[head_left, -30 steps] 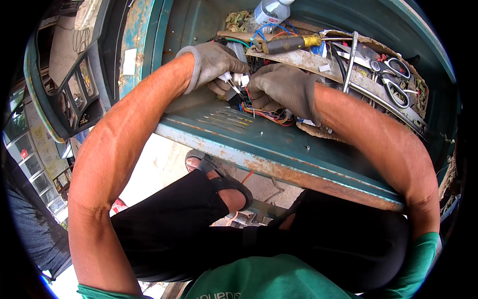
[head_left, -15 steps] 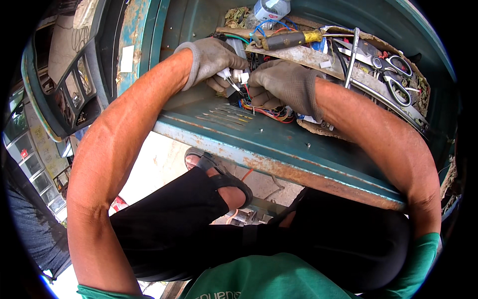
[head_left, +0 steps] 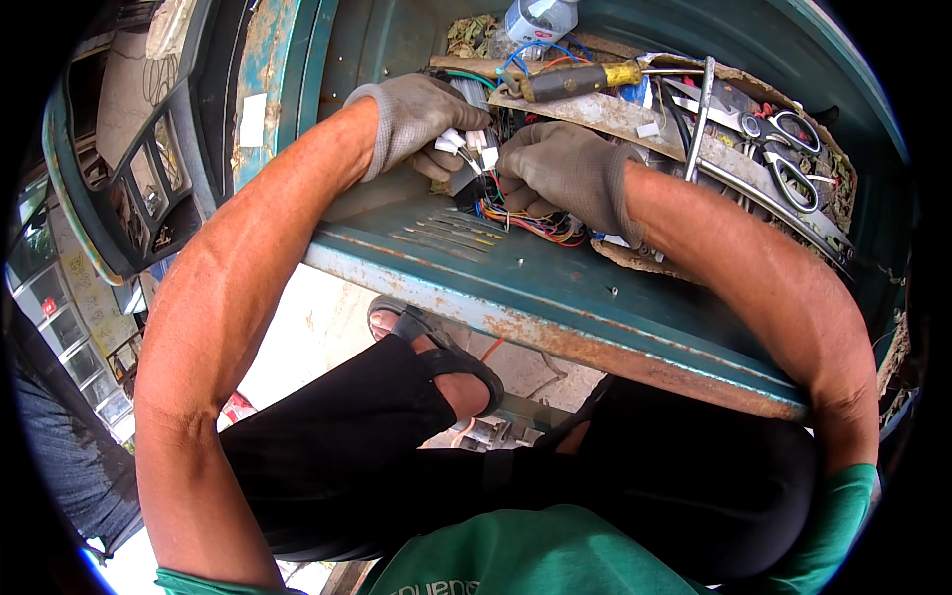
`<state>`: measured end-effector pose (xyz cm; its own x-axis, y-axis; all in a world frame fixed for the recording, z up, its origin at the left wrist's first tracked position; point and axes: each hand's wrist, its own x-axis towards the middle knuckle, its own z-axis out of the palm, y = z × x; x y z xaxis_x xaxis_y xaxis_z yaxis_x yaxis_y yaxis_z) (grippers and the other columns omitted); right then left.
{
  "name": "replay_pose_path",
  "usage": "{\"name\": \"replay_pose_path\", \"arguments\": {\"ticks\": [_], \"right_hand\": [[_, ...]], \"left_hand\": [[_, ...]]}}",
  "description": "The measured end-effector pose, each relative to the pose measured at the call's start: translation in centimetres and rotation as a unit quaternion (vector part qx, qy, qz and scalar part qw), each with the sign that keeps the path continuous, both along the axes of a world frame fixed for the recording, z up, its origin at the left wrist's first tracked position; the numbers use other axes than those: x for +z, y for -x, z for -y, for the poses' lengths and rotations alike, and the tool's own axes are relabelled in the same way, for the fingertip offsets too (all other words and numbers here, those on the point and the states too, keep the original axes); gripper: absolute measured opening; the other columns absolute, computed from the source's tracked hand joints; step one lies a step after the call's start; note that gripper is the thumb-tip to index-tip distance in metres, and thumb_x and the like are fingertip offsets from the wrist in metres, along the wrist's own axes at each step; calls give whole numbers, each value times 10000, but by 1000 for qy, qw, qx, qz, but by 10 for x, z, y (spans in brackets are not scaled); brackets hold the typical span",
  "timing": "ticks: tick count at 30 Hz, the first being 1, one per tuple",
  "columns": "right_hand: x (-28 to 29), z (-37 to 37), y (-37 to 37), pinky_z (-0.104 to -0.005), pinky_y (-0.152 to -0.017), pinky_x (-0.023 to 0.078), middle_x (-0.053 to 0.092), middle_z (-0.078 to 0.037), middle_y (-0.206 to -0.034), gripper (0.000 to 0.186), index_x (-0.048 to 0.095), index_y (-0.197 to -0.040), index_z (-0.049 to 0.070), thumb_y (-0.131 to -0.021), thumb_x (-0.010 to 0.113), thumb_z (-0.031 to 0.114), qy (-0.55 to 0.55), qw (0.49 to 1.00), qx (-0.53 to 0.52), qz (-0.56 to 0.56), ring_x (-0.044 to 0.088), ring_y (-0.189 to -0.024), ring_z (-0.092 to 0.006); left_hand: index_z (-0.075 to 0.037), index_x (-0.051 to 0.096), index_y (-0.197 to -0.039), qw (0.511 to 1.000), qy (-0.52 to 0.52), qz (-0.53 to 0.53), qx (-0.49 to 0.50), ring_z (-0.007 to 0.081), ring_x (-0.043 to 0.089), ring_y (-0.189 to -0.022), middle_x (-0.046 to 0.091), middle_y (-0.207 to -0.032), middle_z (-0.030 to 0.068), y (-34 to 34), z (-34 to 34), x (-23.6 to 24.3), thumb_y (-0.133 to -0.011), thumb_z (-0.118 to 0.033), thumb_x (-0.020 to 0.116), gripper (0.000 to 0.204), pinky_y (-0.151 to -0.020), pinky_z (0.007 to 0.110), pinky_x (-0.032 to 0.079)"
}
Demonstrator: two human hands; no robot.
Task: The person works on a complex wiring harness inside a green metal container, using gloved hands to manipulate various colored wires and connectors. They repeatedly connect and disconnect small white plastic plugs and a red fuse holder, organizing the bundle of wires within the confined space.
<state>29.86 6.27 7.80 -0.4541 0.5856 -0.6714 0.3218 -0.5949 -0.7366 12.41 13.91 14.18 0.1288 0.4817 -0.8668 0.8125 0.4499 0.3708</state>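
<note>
Both my hands wear grey-brown work gloves and meet over wiring in a green metal bin. My left hand is closed around white plastic wire connectors, with thin pale wires coming from them. Just to the right is another white connector, beside the fingertips of my right hand. That hand is closed too, its fingers curled down at the wires; what they pinch is hidden. Below both hands, a bundle of coloured wires spills onto the bin's ledge.
Behind my hands lie a screwdriver with a black and yellow handle, scissors and a metal rod. A clear plastic bottle is at the back. The bin's rusty front edge runs above my legs.
The white connectors in my left hand have turned, and more of them shows between the fingers. Both hands have shifted very slightly; the rest is the same.
</note>
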Motion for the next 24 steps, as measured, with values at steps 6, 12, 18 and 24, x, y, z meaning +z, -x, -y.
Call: {"name": "replay_pose_path", "arguments": {"ticks": [6, 12, 18, 24], "right_hand": [[-22, 1, -2, -366, -856, 607, 720, -149, -1223, 316, 706, -1214, -27, -974, 605, 152, -135, 985, 103, 18, 769, -919, -220], [-18, 0, 2, -329, -834, 611, 698, -138, -1235, 310, 691, -1225, -12, -982, 627, 168, -111, 988, 107, 6, 764, -939, -207], [-34, 2, -2, -295, -785, 609, 710, -113, -1181, 335, 661, -1248, -9, -992, 608, 202, -186, 972, 140, 8, 759, -913, -170], [-23, 1, 0, -312, -814, 627, 703, -154, -1237, 270, 706, -1186, -40, -954, 666, 94, -193, 970, 147, 25, 776, -885, -192]], "left_hand": [[60, 732, -1137, 1000, 2, 22, -7, 226, 773, -911, 763, -1050, 159, -4, 2, 6, -1038, -204, 642, 296, -724, 329, 691], [41, 719, -1143, 996, 4, 80, 25, 231, 763, -916, 754, -1067, 142, 11, 6, -4, -1012, -159, 664, 245, -768, 368, 688], [-40, 684, -1344, 997, 9, 30, -70, 227, 748, -1078, 754, -1217, 112, 1, 0, 2, -947, 4, 642, 401, -944, 313, 655], [-57, 714, -1320, 968, -89, 11, -232, 191, 748, -1032, 771, -1195, 97, 5, 1, 3, -1015, -109, 593, 332, -935, 324, 614]]}}
